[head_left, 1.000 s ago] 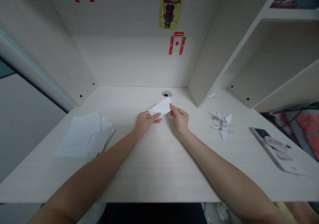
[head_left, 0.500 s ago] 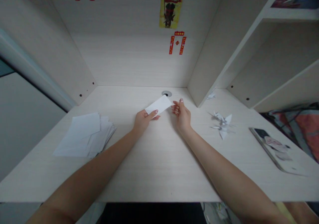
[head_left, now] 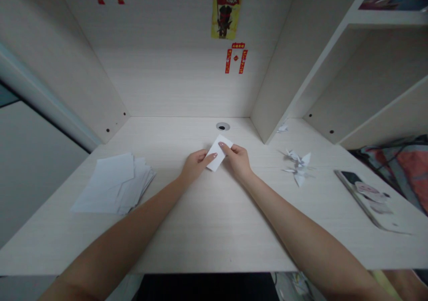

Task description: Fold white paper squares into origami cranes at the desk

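A small folded sheet of white paper (head_left: 214, 158) is held tilted over the middle of the desk. My left hand (head_left: 196, 163) pinches its left edge, thumb on top and fingers behind. On its right side, my right hand (head_left: 238, 158) grips it too, with the thumb lying across the upper face. The fingers under the paper are partly hidden. Off to the right of my right hand lie folded paper cranes (head_left: 299, 165). A stack of white paper sheets (head_left: 112, 183) rests on the desk beyond my left forearm.
A phone (head_left: 368, 198) with a sticker on its back lies at the right. Behind the hands is a round cable hole (head_left: 223, 126). An upright panel (head_left: 272, 82) divides the desk at the right. Red and grey fabric (head_left: 401, 165) sits at the far right.
My right hand has moved left and closed on the paper's right side. The paper was a longer strip and now shows as a shorter piece, turned more upright between both hands.
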Available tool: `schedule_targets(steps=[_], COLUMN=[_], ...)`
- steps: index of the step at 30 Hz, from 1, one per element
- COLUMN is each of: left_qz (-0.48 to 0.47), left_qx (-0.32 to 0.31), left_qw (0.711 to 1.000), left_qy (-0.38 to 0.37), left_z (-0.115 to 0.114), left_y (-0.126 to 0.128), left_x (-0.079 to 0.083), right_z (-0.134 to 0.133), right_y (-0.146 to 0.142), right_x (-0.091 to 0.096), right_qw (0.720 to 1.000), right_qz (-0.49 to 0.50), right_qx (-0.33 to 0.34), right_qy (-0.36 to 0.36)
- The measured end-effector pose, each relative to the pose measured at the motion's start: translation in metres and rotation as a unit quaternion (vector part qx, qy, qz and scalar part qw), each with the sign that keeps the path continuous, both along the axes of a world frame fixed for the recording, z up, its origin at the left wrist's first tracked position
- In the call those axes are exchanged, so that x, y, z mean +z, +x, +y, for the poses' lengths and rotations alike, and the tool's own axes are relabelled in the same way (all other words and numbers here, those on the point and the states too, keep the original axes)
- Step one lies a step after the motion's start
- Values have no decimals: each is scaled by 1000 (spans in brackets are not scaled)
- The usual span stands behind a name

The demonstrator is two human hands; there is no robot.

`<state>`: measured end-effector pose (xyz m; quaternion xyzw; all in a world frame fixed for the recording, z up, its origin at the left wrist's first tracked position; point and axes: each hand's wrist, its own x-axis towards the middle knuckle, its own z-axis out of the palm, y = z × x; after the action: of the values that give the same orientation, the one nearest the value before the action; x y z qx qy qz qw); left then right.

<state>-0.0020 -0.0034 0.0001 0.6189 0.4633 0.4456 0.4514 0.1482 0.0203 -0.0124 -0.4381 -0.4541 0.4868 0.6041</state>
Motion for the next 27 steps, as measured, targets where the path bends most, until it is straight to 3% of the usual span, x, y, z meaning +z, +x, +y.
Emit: schedule_targets(steps=[5, 13, 27], left_qz=[-44, -60, -65], left_qx=[51, 94, 45], left_qw=[997, 993, 996], left_qy=[-37, -27, -43], left_z=[0, 1, 5], left_y=[2, 2, 0], left_x=[1, 2, -5], right_z=[-4, -4, -2], right_y=[-2, -2, 0], right_x=[-1, -1, -6], right_qw=[996, 991, 993], right_qz=[-83, -97, -107], right_qx=[29, 72, 41], right_qy=[11, 56, 36])
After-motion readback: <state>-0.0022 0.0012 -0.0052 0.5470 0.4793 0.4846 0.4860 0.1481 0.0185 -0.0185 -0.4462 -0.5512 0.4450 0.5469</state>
